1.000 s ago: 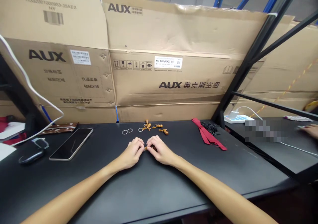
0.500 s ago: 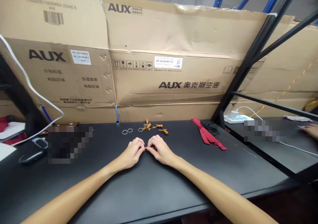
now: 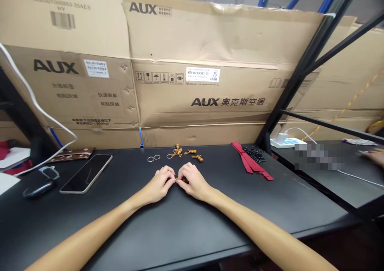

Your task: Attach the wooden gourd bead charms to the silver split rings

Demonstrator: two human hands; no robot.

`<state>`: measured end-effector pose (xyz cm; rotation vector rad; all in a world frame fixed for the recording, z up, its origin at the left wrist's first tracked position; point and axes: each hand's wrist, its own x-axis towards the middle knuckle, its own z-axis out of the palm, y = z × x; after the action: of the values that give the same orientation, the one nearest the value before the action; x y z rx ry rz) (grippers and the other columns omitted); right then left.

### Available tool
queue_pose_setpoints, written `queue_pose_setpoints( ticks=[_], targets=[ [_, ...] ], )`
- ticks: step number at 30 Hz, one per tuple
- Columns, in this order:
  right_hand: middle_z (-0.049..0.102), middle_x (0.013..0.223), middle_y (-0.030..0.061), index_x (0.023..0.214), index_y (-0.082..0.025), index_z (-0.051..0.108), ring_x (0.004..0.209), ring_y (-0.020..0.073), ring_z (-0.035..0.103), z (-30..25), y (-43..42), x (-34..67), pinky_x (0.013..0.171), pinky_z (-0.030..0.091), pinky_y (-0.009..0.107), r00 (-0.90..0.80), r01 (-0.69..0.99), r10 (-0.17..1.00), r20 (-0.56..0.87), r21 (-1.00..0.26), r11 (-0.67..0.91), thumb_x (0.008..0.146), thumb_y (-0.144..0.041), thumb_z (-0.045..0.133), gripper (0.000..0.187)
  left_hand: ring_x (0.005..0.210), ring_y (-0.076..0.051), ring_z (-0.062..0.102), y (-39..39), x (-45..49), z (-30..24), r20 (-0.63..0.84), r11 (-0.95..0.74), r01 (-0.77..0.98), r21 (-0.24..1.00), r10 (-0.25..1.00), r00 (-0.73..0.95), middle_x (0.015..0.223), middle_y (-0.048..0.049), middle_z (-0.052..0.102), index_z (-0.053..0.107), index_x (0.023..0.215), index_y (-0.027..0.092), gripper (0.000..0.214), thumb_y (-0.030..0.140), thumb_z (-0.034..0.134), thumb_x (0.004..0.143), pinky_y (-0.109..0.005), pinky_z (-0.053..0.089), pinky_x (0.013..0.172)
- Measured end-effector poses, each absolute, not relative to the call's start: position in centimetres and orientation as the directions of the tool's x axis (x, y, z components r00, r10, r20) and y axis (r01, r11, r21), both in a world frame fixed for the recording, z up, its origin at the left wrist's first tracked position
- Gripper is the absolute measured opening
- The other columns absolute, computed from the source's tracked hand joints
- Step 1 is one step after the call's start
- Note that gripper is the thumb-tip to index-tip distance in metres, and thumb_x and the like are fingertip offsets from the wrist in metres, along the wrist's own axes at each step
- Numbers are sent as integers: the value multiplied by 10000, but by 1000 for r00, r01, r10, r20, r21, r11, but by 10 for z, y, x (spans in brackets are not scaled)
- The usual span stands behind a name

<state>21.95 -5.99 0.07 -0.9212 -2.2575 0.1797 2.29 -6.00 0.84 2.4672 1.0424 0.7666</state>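
My right hand (image 3: pixel 192 181) is closed in a pinch on a brown beaded charm (image 3: pixel 185 180) with an orange cord; most of it is hidden by the fingers. Close beside it, my left hand (image 3: pixel 161 185) has thumb and fingertips pressed together near the cord's end. What lies in that pinch is hidden. Beyond the hands are several similar brown charms (image 3: pixel 197 158) with orange cords. Two metal split rings (image 3: pixel 154 158) lie to their left, and another ring (image 3: pixel 169 156) is by the leftmost charm.
Red strips (image 3: pixel 250 162) and a heap of black cords (image 3: pixel 254 155) lie at the right. A phone (image 3: pixel 87 174), a patterned pouch (image 3: pixel 72 155) and a dark rounded object (image 3: pixel 39 189) are at the left. Cardboard (image 3: pixel 198 115) walls the black table's back. Another person's hand (image 3: pixel 376 155) shows far right.
Both hands stay in nearly the same place, fingertips still together. A pale bit seen between them earlier no longer shows. The view has shifted slightly.
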Motion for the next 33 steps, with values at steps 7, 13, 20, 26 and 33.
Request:
queue_pose_setpoints(
  ticks=[7,13,20,26,33],
  targets=[
    [610,817,11,697,-193,546,836,179,498,0,-55,222,783,403,327,-473,593,724,502,-427,683,801,-160,681,174,942,-191,522,-67,25,10,361,-724,553,412,687,631,1007,-48,549,521,799,192,221,211,373,963,-362,404,858],
    [609,894,41,821,-197,586,882,199,507,0,-50,231,798,423,342,-502,645,720,479,-347,681,837,-223,664,85,955,-203,506,-65,16,12,356,-772,557,306,635,686,1075,-60,533,529,852,196,184,195,380,960,-376,413,863],
    [580,983,68,871,-201,571,958,225,524,-3,-41,249,878,433,390,-457,724,750,478,-291,626,862,-340,626,150,982,-216,526,-61,5,15,353,-736,608,298,676,647,1101,-60,527,539,816,197,156,311,508,917,-383,433,883],
    [590,1074,72,863,-209,561,1010,219,543,0,-51,245,910,446,376,-558,617,702,443,-344,708,878,-317,601,116,998,-245,549,-60,7,10,413,-695,664,276,709,571,1115,-80,557,551,798,191,170,343,572,870,-406,457,879],
    [589,1188,102,886,-208,540,1123,231,547,2,-51,239,952,445,372,-579,605,708,405,-369,706,905,-308,536,102,1073,-238,562,-51,4,2,396,-694,626,356,718,572,1148,-95,560,546,792,190,148,204,458,911,-394,463,921]
  ],
)
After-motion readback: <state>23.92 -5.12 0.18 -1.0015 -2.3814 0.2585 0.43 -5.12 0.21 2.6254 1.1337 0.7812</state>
